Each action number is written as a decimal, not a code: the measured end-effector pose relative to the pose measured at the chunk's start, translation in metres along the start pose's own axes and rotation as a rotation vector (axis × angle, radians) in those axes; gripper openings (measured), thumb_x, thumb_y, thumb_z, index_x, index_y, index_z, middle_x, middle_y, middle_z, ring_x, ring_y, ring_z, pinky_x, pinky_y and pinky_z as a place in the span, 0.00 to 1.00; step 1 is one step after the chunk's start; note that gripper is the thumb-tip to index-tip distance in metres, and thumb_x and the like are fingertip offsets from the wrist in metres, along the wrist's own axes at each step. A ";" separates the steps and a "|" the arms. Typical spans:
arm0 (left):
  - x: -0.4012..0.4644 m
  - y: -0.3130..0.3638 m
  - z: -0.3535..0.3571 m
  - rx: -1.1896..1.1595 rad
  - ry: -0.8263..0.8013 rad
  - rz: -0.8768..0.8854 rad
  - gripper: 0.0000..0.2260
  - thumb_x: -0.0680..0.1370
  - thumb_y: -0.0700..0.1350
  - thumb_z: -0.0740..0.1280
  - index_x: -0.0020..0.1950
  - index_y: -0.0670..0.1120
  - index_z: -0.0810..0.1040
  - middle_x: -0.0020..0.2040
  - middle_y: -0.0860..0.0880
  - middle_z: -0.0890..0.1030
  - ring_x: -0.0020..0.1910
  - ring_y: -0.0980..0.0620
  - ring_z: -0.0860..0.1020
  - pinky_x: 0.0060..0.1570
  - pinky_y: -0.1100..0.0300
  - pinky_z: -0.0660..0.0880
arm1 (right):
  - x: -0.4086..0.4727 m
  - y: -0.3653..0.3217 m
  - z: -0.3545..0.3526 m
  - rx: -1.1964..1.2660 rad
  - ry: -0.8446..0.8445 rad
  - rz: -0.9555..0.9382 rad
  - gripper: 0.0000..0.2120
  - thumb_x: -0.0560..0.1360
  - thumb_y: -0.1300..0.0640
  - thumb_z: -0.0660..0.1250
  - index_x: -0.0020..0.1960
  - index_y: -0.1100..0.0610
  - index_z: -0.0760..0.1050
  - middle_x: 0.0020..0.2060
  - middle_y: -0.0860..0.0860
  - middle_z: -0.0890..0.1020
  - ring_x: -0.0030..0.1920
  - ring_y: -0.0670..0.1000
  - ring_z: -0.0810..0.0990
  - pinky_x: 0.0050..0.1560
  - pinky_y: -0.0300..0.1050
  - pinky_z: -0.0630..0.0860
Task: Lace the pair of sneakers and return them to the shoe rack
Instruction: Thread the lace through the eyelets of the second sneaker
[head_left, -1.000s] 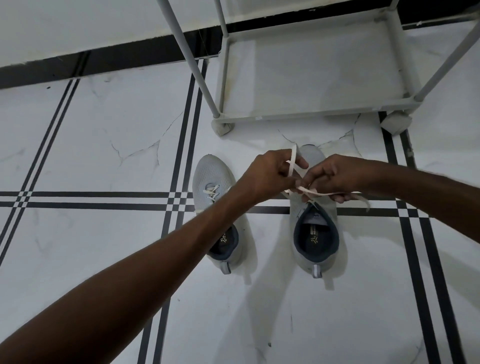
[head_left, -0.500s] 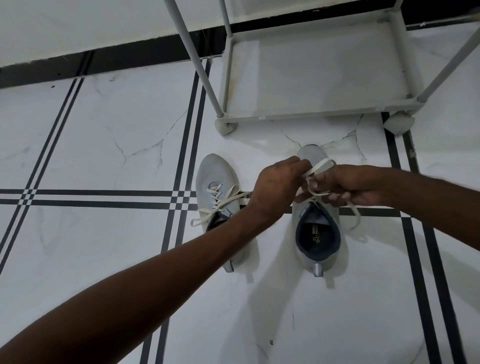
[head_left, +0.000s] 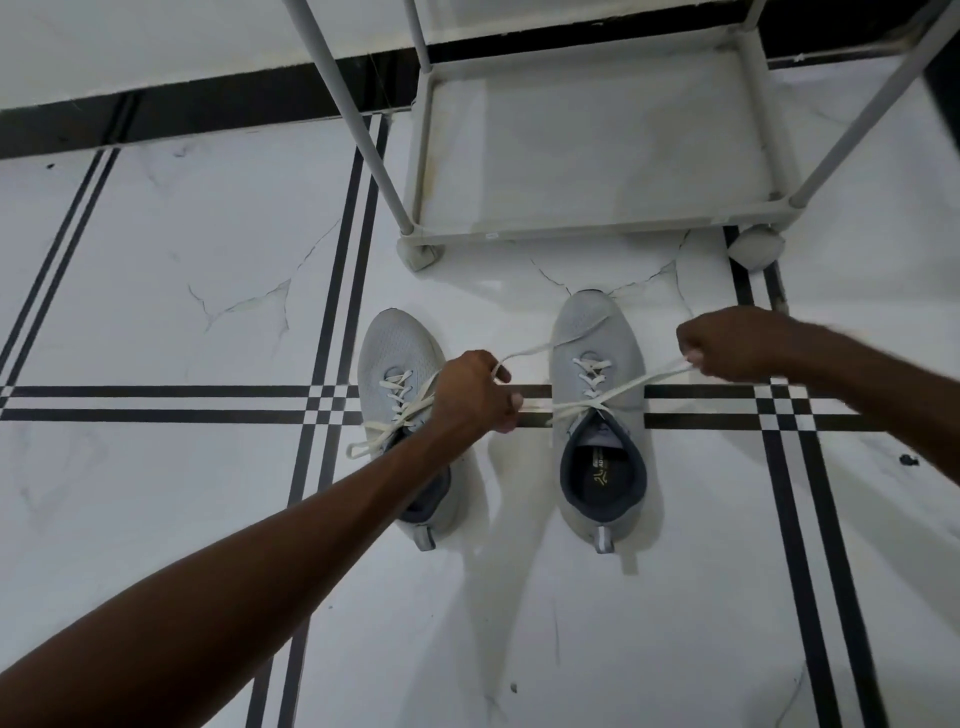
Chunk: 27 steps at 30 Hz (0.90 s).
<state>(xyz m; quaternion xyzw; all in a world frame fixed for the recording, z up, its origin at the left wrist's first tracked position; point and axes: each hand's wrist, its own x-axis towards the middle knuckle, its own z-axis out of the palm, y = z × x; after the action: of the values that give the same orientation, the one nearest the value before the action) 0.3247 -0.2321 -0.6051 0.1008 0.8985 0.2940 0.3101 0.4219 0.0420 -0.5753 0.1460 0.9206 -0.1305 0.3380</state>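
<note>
Two light grey sneakers stood side by side on the white marble-pattern floor, toes pointing toward the shoe rack, both lying across a pair of black floor stripes. Each sneaker had a knit upper, a dark grey collar and lining, and a small grey pull tab at the heel.

The left sneaker was threaded with a cream lace through its eyelets; the loose ends of that lace trailed off the left side of the shoe onto the floor. The forearm covered its heel opening in part.

The right sneaker was laced up the tongue in crossed rows. Its dark insole, with a printed logo, was in full view. The two free ends of its lace crossed just above the collar and ran outward in opposite directions, both drawn taut.

The left hand was clenched between the two sneakers, gripping one lace end; a further length looped from the top of the fist forward over the toe of the right sneaker. The right hand was clenched to the right of the right sneaker, raised off the floor, pinching the other lace end at the fingertips. Neither hand touched a shoe upper.

The shoe rack stood just beyond the toes, its lowest shelf bare, its grey poles rising out of frame.
</note>
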 end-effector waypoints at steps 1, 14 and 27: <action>0.002 -0.002 0.001 0.011 -0.038 -0.045 0.14 0.70 0.37 0.71 0.55 0.40 0.77 0.43 0.40 0.86 0.41 0.42 0.86 0.44 0.48 0.84 | -0.002 -0.003 0.010 -0.151 0.079 0.004 0.07 0.79 0.59 0.60 0.42 0.53 0.68 0.40 0.51 0.76 0.42 0.52 0.75 0.38 0.45 0.70; -0.019 0.028 0.031 0.301 -0.139 0.347 0.07 0.76 0.40 0.70 0.51 0.43 0.85 0.48 0.43 0.87 0.47 0.45 0.84 0.45 0.57 0.78 | -0.009 -0.037 0.081 0.431 0.314 -0.176 0.12 0.69 0.64 0.72 0.49 0.52 0.78 0.42 0.49 0.83 0.43 0.52 0.80 0.37 0.41 0.72; -0.012 0.024 0.029 0.251 -0.098 0.363 0.02 0.72 0.44 0.75 0.44 0.47 0.85 0.39 0.47 0.87 0.42 0.48 0.83 0.45 0.53 0.79 | -0.012 -0.011 0.052 -0.316 0.205 0.052 0.14 0.72 0.51 0.69 0.36 0.55 0.66 0.36 0.50 0.76 0.44 0.54 0.76 0.48 0.45 0.71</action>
<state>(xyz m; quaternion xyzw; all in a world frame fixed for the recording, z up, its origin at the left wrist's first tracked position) 0.3515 -0.2040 -0.6036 0.3128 0.8791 0.2255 0.2801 0.4574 0.0121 -0.6040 0.1275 0.9551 0.0399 0.2643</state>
